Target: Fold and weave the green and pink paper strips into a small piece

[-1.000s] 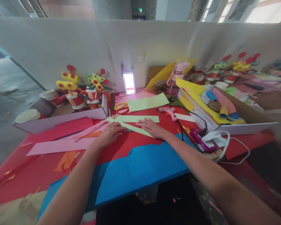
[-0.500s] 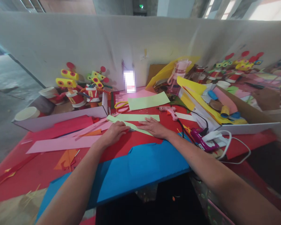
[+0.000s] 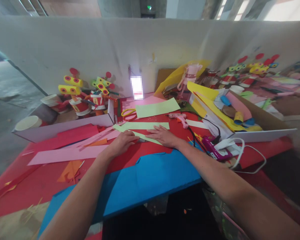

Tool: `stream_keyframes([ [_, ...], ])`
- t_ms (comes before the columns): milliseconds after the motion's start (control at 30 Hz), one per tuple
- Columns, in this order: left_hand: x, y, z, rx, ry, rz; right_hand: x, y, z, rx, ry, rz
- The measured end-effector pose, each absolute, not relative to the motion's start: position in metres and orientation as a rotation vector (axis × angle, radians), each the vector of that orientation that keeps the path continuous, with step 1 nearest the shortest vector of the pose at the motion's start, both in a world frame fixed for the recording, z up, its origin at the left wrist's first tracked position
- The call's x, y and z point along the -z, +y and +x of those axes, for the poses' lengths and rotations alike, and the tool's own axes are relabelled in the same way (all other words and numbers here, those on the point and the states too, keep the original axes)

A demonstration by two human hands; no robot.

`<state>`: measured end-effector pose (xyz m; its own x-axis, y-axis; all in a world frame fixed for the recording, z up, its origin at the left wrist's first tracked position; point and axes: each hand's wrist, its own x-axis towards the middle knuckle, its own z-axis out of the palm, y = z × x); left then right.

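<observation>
A narrow light green paper strip (image 3: 152, 139) lies slantwise on the red sheet, passing under both hands. My right hand (image 3: 162, 136) rests flat on its right part with the fingers stretched to the left. My left hand (image 3: 122, 143) is at its left part, fingers curled down and pressed together. By the left fingertips is a small greyish thing (image 3: 141, 140), too blurred to name; whether the fingers grip it is hidden. Just behind lies another green strip (image 3: 146, 125), and farther back a wider green paper piece (image 3: 157, 107).
A pink glue gun (image 3: 179, 117) and its cord lie right of the strips, near a purple power strip (image 3: 215, 150). Yellow-handled scissors (image 3: 128, 113) lie behind. Paper figures (image 3: 77, 105) stand in a left box; a right box (image 3: 265, 134) holds scraps. Blue sheet (image 3: 152, 180) in front.
The view has shifted very slightly. Both hands stay on the green strip in nearly the same pose, and the strip between them looks a little flatter.
</observation>
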<state>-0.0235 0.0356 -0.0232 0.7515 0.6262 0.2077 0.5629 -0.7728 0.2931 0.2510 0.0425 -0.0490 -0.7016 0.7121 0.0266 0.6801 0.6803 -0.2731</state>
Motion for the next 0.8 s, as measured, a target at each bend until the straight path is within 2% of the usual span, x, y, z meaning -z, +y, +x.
stream_keyframes([
  [400, 0.022, 0.03, -0.011, -0.39, 0.923, 2.743, 0.048, 0.042, 0.251, -0.38, -2.75, -1.155],
  [800, 0.022, 0.026, -0.003, -0.392, 0.949, 2.72, 0.045, 0.047, 0.264, -0.535, -2.738, -1.065],
])
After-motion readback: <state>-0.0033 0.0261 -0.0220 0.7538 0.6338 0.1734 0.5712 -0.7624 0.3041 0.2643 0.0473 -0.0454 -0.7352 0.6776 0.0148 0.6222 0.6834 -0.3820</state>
